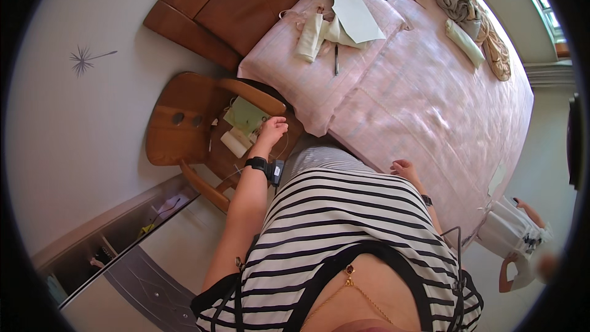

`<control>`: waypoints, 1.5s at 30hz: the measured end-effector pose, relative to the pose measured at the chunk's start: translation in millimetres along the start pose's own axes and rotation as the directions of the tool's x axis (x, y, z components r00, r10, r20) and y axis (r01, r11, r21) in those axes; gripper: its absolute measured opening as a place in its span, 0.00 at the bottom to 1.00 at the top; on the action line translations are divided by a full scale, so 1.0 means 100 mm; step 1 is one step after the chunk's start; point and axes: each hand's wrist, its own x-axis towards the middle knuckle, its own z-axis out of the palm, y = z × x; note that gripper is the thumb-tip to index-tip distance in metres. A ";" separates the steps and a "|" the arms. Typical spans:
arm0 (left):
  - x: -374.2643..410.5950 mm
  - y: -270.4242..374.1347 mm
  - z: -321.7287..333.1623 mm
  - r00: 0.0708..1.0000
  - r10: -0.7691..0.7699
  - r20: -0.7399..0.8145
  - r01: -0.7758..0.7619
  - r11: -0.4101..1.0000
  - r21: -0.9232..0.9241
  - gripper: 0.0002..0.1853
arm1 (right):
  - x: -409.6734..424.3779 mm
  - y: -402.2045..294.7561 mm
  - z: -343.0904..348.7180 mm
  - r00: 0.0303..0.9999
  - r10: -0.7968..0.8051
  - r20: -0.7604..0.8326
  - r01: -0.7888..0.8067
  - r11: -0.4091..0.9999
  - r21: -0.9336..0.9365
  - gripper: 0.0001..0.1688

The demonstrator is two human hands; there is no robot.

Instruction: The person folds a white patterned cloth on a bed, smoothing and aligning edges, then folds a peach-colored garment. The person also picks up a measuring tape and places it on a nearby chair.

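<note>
My left hand (273, 129) is over the seat of a wooden armchair (171, 124), its fingers curled. Whether it grips something small is not clear. A thin pale cord or thread (284, 146) hangs in a curve below its fingers. Close by on the seat lie a light green sheet (244, 114) and a cream roll (234, 143), possibly fabric. Small items by the fingers are too small to name. My right hand (404, 168) hangs beside the bed's near edge with bent fingers, and I see nothing in it.
On the pink bedspread (415, 87) lie white pattern-like sheets (354, 9), folded cream cloth (309, 39), a black pen (336, 60) and bundled clothing (461, 4). A brown headboard (235, 9) borders the bed. Another person (516, 240) stands at its far right corner. Open shelving (120, 230) runs lower left.
</note>
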 end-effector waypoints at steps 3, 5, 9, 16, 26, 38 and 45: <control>-0.06 0.20 0.23 0.999 -0.037 0.017 0.037 0.999 -0.014 0.17 | 0.08 0.14 -0.20 1.000 0.011 0.007 -0.011 0.999 -0.035 0.13; -0.09 0.30 0.41 0.997 -0.065 0.029 0.067 0.996 -0.065 0.16 | 0.04 0.23 -0.37 0.999 0.032 0.009 -0.031 0.995 -0.095 0.14; -0.11 0.46 0.80 0.993 -0.107 0.046 0.115 0.969 -0.218 0.14 | 0.08 0.60 -0.81 0.994 0.104 -0.043 -0.106 0.992 -0.067 0.15; 0.39 0.88 1.50 0.991 -0.036 0.131 0.083 0.924 -0.374 0.15 | 0.03 1.01 -1.47 0.967 0.217 -0.131 -0.199 0.970 0.143 0.16; 1.91 1.89 2.13 0.986 -0.106 0.127 0.157 0.841 -0.517 0.08 | 0.01 2.12 -1.19 0.904 0.258 -0.342 -0.199 0.960 0.197 0.12; 3.18 2.33 2.24 0.996 -0.067 -0.067 0.014 0.807 -0.590 0.07 | -0.76 0.89 -0.50 0.849 0.381 -0.366 -0.174 0.856 0.487 0.10; 2.95 2.14 1.90 0.963 -0.071 0.262 0.191 0.862 -0.470 0.03 | -0.57 -1.49 -1.60 0.779 -0.276 -0.563 0.491 0.827 0.275 0.25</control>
